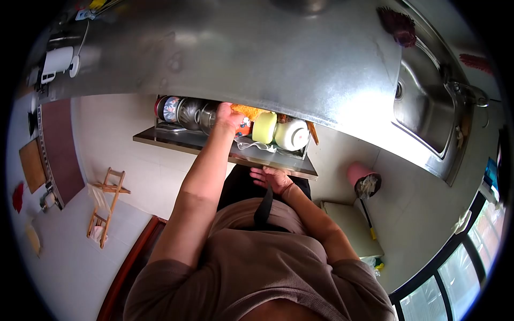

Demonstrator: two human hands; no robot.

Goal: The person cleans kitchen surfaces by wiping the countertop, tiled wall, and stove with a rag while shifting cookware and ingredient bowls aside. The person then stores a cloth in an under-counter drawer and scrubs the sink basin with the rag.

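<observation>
A drawer (176, 143) stands pulled out below the steel counter, filled with containers lying in a row. My left hand (229, 115) reaches into it between a clear glass jar (208, 119) and an orange item (246, 112); its fingertips are hidden, and I cannot tell what they grip. To the right of the orange item lie a pale yellow-green container (264, 127) and a white rounded container (292, 134). A crumpled clear plastic piece (256, 144) rests in front of them. My right hand (272, 178) is at the drawer's front edge from below, fingers stretched out and apart.
Above the drawer runs a wide steel counter (241, 53) with a sink (425, 101) at its right end. A pink bin (362, 176) stands on the right. A wooden folding stand (110, 206) is at the left. A dark red brush-like item (397, 27) lies near the sink.
</observation>
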